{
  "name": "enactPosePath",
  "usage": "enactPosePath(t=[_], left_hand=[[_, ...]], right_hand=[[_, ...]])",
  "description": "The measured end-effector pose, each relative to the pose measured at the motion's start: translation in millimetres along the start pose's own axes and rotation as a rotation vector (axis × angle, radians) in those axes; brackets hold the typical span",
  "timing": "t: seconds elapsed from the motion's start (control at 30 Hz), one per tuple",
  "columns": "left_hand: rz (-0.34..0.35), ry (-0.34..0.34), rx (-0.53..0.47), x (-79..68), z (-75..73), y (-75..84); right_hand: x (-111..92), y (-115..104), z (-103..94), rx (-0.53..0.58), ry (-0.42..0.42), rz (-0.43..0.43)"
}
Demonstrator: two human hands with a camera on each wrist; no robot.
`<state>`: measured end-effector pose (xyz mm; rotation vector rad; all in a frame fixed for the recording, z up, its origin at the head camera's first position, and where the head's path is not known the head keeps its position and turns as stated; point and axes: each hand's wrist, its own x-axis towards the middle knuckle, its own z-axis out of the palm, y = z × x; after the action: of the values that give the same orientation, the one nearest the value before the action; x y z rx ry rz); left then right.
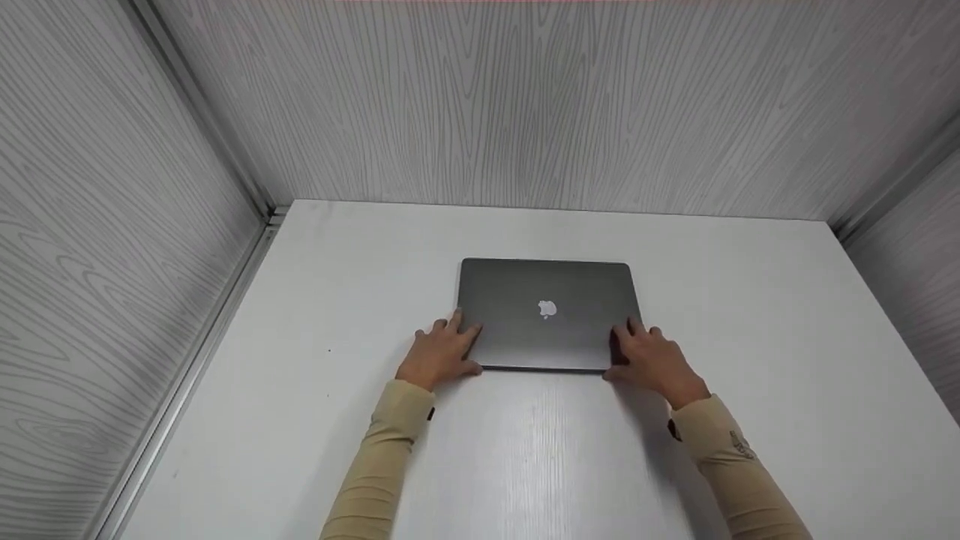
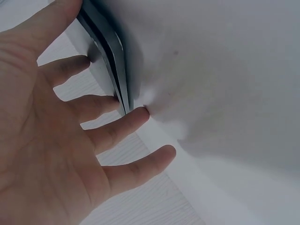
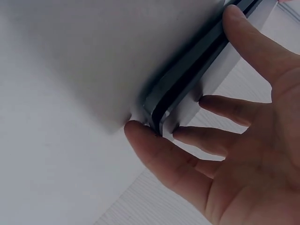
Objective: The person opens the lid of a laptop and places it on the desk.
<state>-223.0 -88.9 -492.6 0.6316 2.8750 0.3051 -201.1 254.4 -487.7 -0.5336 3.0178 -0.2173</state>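
Note:
A dark grey closed laptop (image 1: pixel 551 337) with a white apple logo lies flat on the white table (image 1: pixel 540 450). At its front left corner is my left hand (image 1: pixel 439 354), fingers spread. Its thumb touches the front edge and its index fingertip rests on the lid, while the outer fingers lie beside the left side. My right hand (image 1: pixel 651 361) is at the front right corner in much the same way. In the right wrist view its thumb is against the laptop's front edge (image 3: pixel 187 70), two fingertips touch the lid and another finger reaches past the corner to the table.
Grey wood-grain panels (image 1: pixel 487 105) stand behind the table and at both sides. A metal rail (image 1: pixel 195 360) runs along the left edge of the table. White tabletop surrounds the laptop.

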Motion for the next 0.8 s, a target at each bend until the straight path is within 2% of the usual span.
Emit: enactPosePath(t=[0.23, 0.43, 0.6, 0.8], left_hand=[[0.009, -0.012, 0.021, 0.2, -0.2, -0.8], [0.038, 0.005, 0.065, 0.1, -1.8, 0.2], [0.061, 0.018, 0.107, 0.7, -2.2, -0.5], [0.052, 0.005, 0.142, -0.4, -5.9, -1.3]], right_hand=[[-2.1, 1.7, 2.8, 0.011, 0.056, -0.029], [-4.5, 1.9, 2.6, 0.009, 0.066, -0.041], [-3.9, 3.6, 3.5, -0.030, 0.094, -0.068], [-5.8, 2.0, 0.0, -0.076, 0.126, -0.105]])
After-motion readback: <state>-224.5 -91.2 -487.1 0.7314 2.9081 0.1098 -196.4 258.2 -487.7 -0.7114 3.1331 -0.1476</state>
